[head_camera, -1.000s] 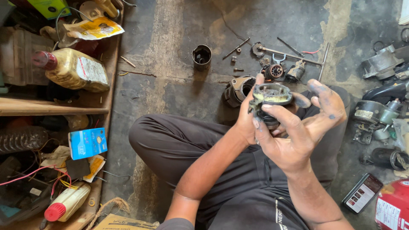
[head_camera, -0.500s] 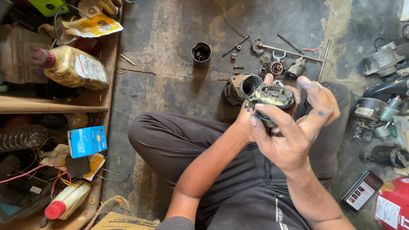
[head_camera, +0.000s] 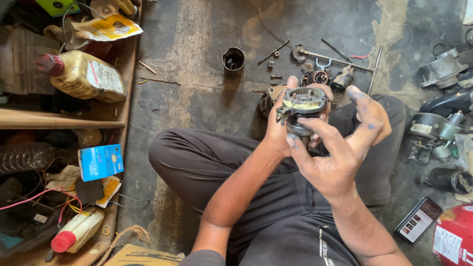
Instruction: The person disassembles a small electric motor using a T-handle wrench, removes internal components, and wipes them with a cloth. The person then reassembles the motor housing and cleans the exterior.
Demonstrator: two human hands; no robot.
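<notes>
I sit cross-legged on a concrete floor and hold a round metal motor part point(head_camera: 301, 107) over my knees. My left hand point(head_camera: 279, 129) grips it from the left side and underneath. Greasy fingers of my right hand point(head_camera: 340, 148) curl under its dark lower end, while the index finger and thumb stick up to the right. The part's open ring-shaped top faces the camera. Just behind it on the floor lies another motor housing point(head_camera: 268, 97), partly hidden by my hands.
On the floor ahead lie a small black cylinder point(head_camera: 233, 59), rods, bolts and small gears point(head_camera: 320, 76). A wooden shelf point(head_camera: 59, 118) at the left holds oil bottles, wires and boxes. Motor parts point(head_camera: 438, 125), a phone point(head_camera: 418, 219) and a red canister point(head_camera: 456, 236) are at the right.
My hands have shifted slightly left with the motor part and turned it, so its open top shows more. My right thumb and index finger have lifted away.
</notes>
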